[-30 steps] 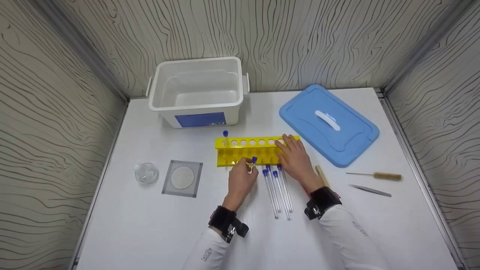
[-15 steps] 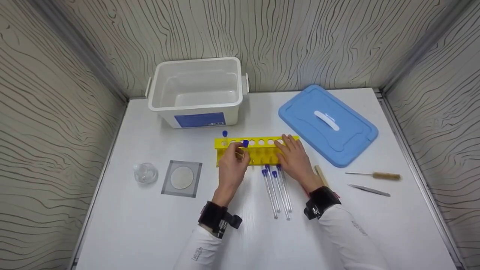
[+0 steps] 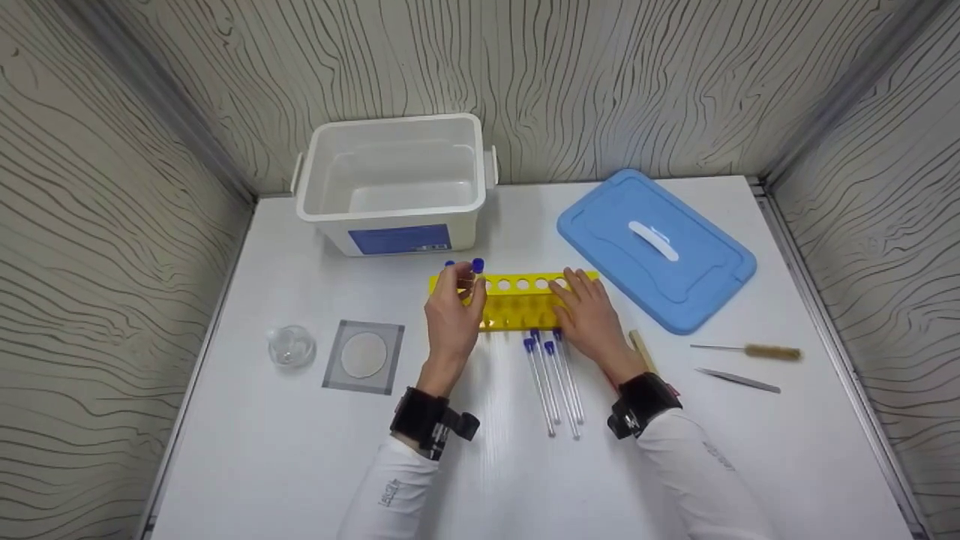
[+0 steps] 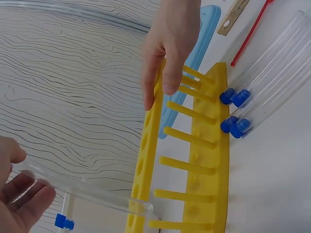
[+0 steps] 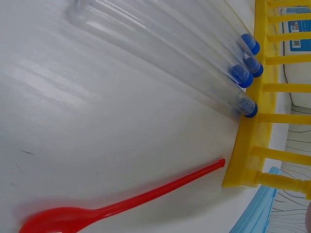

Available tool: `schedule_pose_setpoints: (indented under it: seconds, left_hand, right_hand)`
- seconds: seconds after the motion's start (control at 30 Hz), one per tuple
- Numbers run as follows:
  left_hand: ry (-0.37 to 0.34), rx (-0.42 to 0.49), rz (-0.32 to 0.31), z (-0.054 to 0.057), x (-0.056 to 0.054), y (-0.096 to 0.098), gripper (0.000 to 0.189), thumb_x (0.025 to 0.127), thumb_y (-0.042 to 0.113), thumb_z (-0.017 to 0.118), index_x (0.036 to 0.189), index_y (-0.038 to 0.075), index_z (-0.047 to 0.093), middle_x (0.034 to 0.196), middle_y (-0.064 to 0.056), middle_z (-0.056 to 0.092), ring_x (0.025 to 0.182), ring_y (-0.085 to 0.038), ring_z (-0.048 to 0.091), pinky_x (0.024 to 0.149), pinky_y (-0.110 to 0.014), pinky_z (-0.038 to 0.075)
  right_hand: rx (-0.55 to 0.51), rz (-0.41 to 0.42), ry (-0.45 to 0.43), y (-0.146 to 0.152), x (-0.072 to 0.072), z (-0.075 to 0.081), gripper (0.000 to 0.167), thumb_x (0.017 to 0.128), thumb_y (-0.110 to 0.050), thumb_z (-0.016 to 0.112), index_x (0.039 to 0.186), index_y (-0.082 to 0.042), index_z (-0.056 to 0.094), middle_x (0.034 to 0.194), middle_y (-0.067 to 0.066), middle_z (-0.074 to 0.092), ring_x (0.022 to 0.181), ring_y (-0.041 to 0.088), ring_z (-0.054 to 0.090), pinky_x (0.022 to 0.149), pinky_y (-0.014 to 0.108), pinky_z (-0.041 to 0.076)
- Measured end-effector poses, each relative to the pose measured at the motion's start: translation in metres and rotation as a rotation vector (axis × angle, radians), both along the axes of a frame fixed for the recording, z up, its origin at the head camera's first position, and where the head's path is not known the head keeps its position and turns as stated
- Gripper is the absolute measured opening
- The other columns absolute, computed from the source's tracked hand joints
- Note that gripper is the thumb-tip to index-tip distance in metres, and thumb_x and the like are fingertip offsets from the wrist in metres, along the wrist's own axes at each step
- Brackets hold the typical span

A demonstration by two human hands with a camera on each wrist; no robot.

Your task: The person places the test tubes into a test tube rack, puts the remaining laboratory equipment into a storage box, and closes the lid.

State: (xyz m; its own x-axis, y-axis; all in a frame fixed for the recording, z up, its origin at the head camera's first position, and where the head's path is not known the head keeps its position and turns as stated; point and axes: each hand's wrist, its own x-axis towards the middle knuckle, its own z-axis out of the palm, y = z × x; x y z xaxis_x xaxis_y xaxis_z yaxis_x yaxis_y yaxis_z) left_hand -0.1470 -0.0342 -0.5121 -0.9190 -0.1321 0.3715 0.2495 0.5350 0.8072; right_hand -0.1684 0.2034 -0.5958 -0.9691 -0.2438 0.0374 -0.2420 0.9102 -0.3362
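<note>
My left hand [image 3: 454, 319] holds a clear test tube [image 4: 92, 191] by its upper part, below the blue cap, over the left part of the yellow test tube rack [image 3: 517, 311]. In the left wrist view, the tube's rounded lower end overlaps the rack's holed top plate. A second test tube [image 4: 64, 222] stands in the rack's leftmost hole, mostly hidden behind the left hand in the head view. My right hand [image 3: 592, 322] grips the rack's right end, thumb on one side of the top plate and fingers on the other. Several blue-capped tubes [image 3: 553, 390] lie in front of the rack.
Behind the rack are a white bin [image 3: 390, 236] and its blue lid [image 3: 660, 259]. Tweezers [image 3: 739, 379] and a thin rod with a thick tan end [image 3: 772, 352] lie right. A wooden clip [image 4: 233, 17], red spoon-shaped tool [image 5: 160, 191], grey mat [image 3: 365, 355] and glass vessel [image 3: 291, 347] also lie about.
My left hand has carried the capped tube left and away from me, from the rack's front to above its left part. The right hand has stayed on the rack.
</note>
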Motion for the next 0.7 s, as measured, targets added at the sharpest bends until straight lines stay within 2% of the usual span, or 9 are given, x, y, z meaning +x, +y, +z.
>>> schedule_pose_setpoints:
  seconds: [0.33,0.5,0.7]
  left_hand:
    - [0.048,0.03,0.02,0.013,-0.015,-0.004,0.023,0.1,0.009,0.069,0.12,0.0,0.065,0.108,-0.015,0.071,0.102,-0.026,0.073,0.093,-0.033,0.064]
    - [0.03,0.022,0.041,0.01,-0.024,-0.006,0.023,0.101,0.009,0.069,0.121,0.001,0.065,0.109,-0.015,0.072,0.104,-0.026,0.074,0.096,-0.035,0.063]
    - [0.001,0.005,0.045,0.001,-0.028,-0.008,0.022,0.101,0.009,0.069,0.121,0.001,0.065,0.109,-0.015,0.072,0.104,-0.026,0.075,0.096,-0.035,0.063]
  right_hand:
    - [-0.002,0.001,0.013,0.001,0.0,-0.001,0.052,0.108,-0.029,0.05,0.158,-0.013,0.049,0.171,0.018,0.034,0.16,0.042,0.029,0.133,0.059,0.019]
    - [0.004,0.003,0.002,0.001,0.0,-0.001,0.053,0.108,-0.03,0.049,0.159,-0.014,0.048,0.172,0.017,0.033,0.16,0.041,0.029,0.133,0.059,0.018]
    - [0.0,0.002,0.02,0.0,0.002,0.0,0.052,0.108,-0.03,0.051,0.157,-0.013,0.05,0.17,0.018,0.035,0.16,0.041,0.03,0.133,0.059,0.02]
